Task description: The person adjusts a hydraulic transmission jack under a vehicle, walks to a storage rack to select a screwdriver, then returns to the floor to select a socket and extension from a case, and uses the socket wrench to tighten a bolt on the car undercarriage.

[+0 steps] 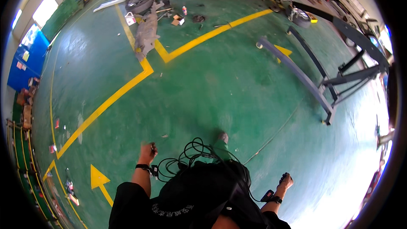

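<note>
My left hand (148,152) hangs at my left side above the green floor, its fingers curled in. Dark patches show on the fingers, and the palm is hidden, so I cannot see what it holds, if anything. My right hand (286,181) is out at my right side, likewise curled, with dark patches along the fingers and its inside hidden. Each wrist wears a black strap with a small device. Loops of black cable (197,146) lie across the front of my dark clothes. One shoe (223,137) pokes out ahead of the cable.
To the right stands a grey wheeled steel frame, like an engine hoist (296,70). Ahead lie a tyre (139,3), a crumpled grey sheet (147,34), an opened carton (178,20) and a spray can (184,10). Yellow lines (106,106) mark the floor. Shelving (27,161) runs along the left.
</note>
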`<act>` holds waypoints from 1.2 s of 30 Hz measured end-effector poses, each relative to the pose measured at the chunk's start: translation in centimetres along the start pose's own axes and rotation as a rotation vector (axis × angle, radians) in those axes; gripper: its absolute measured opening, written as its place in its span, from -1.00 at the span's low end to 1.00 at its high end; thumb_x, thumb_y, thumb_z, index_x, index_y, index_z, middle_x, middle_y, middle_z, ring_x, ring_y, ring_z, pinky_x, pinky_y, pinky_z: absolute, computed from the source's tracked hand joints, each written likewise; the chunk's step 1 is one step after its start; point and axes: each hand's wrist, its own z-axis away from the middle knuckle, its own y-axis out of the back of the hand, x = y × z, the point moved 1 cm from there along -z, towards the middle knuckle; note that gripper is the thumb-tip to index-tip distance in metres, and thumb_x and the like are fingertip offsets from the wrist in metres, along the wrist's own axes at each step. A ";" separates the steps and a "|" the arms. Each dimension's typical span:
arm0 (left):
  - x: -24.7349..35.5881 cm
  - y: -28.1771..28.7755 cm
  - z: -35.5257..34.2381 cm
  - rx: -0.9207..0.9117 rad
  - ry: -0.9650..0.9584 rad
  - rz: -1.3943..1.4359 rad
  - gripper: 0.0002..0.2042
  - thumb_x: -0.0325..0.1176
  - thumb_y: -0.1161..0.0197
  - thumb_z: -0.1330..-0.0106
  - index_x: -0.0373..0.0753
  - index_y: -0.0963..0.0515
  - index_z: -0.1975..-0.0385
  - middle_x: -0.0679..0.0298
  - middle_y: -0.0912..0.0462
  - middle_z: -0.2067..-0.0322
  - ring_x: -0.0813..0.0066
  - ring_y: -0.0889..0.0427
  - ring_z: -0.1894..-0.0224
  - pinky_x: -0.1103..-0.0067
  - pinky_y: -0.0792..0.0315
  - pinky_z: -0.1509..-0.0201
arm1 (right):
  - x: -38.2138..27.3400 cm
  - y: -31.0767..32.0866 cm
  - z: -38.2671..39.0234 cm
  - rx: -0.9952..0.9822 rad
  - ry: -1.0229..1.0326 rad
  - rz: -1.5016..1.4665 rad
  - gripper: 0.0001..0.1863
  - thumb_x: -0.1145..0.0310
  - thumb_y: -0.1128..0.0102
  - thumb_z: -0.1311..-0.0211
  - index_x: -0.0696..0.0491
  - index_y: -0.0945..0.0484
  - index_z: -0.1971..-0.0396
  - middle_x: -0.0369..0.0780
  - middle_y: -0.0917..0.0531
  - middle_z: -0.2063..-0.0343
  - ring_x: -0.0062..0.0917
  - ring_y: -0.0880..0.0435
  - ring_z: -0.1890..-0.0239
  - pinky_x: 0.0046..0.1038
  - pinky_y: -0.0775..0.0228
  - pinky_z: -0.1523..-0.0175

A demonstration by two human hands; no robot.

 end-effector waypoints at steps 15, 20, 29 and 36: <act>0.0 -14.8 -13.7 0.454 0.400 0.483 -0.82 -0.32 0.18 -0.16 -0.20 -0.29 0.63 0.35 -0.23 0.73 0.47 -0.23 0.68 0.55 -0.16 0.62 | -31.9 -43.6 -9.0 -0.283 0.293 0.177 -0.75 0.28 -0.08 -0.14 0.16 -0.59 0.39 -0.25 -0.55 0.68 -0.67 -0.38 0.76 -0.64 -0.13 0.71; 13.3 -29.2 -25.4 0.424 0.215 0.492 -0.87 -0.37 0.07 -0.17 -0.14 -0.35 0.61 0.33 -0.30 0.72 0.43 -0.30 0.65 0.51 -0.19 0.62 | -35.4 -51.9 -11.1 -0.167 0.156 0.167 -0.78 0.28 -0.09 -0.11 0.13 -0.58 0.44 -0.26 -0.55 0.68 -0.67 -0.35 0.77 -0.64 -0.11 0.72; 38.6 -52.7 -36.9 0.044 -0.050 0.015 -0.84 -0.38 0.01 -0.22 -0.22 -0.47 0.27 0.39 -0.30 0.62 0.53 -0.28 0.67 0.57 -0.19 0.62 | -44.3 -69.1 -12.5 -0.111 0.123 0.128 -0.78 0.28 -0.10 -0.07 0.13 -0.58 0.45 -0.28 -0.52 0.69 -0.67 -0.34 0.77 -0.65 -0.09 0.73; 39.4 -55.8 -44.2 0.355 0.169 0.143 -0.78 -0.26 0.10 -0.22 -0.06 -0.34 0.67 0.49 -0.28 0.78 0.59 -0.20 0.78 0.62 -0.09 0.72 | -52.0 -86.7 -18.3 -0.161 0.086 0.088 -0.82 0.36 -0.09 -0.05 0.18 -0.56 0.51 -0.24 -0.54 0.70 -0.65 -0.39 0.78 -0.63 -0.13 0.75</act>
